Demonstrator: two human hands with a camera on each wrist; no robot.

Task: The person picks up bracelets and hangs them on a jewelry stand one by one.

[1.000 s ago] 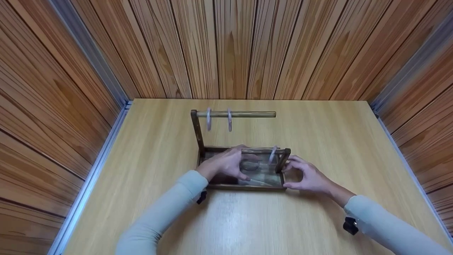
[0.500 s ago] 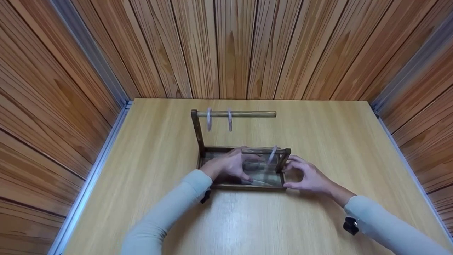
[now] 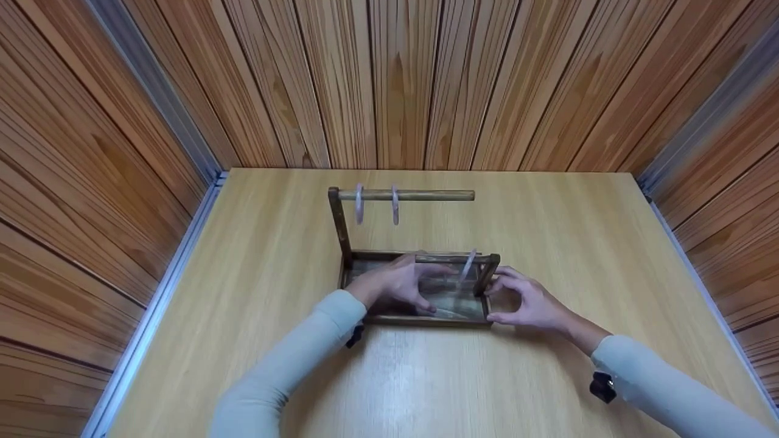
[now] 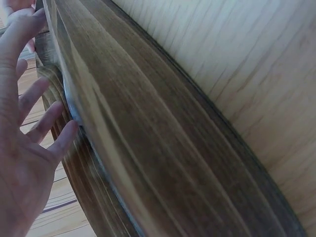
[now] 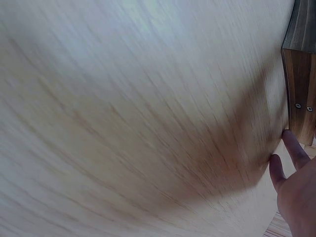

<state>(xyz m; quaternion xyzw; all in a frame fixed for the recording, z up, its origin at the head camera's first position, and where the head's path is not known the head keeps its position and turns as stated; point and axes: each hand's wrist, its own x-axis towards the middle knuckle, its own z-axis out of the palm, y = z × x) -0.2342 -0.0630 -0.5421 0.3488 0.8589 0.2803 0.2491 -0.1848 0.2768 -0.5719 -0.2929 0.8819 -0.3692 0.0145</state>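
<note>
A dark wooden jewelry stand point(image 3: 426, 323) with a shallow tray base sits mid-table. Two pale bangles, one toward the left point(image 3: 359, 204) and one farther right point(image 3: 395, 205), hang from its tall rear bar point(image 3: 438, 195). A third bangle point(image 3: 467, 266) hangs on the low bar near the right post point(image 3: 486, 275). My left hand point(image 3: 398, 285) reaches over the tray with fingers and thumb spread apart, fingertips close to the third bangle; nothing shows between them. My right hand point(image 3: 528, 304) curves at the stand's right end, fingertips and thumb against that end.
The pale wooden table point(image 3: 268, 243) extends around the stand on all sides. Wood-plank walls point(image 3: 398, 85) rise behind and on both sides, with metal rails point(image 3: 164, 298) along the table's side edges. Two screws show in the stand's end panel point(image 5: 302, 94).
My left hand has shifted slightly to the right over the tray. A round outline seen in the tray beside it earlier no longer shows. My right hand and the hanging bangles stay put.
</note>
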